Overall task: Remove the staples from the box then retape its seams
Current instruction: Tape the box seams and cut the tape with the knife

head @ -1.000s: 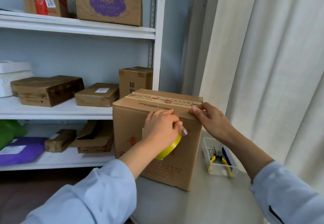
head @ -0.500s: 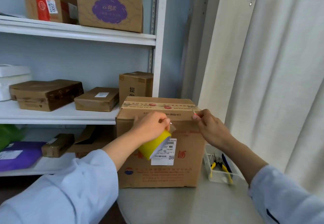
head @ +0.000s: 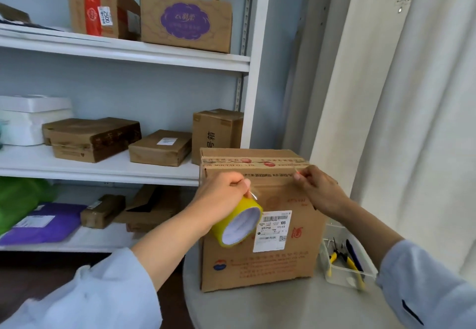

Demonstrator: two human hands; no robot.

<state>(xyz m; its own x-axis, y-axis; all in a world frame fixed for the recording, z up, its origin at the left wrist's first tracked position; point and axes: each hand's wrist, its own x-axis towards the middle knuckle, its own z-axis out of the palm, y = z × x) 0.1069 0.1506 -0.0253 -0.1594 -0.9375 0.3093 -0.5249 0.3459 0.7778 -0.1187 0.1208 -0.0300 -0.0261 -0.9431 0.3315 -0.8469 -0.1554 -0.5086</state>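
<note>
Box (head: 260, 256) now square-on; one tape roll (head: 238, 221).

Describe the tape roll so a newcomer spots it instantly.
Start at the big cardboard box standing on the round table. In front of its face, just left of the white shipping label, the left hand holds the tape roll. It is the only yellow ring there, with a white inner core.

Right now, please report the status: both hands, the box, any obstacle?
Left hand grips yellow tape roll. Right hand pinches tape end at brown cardboard box top edge. Clear plastic tray of pliers beside the box, not obstructing.
</note>
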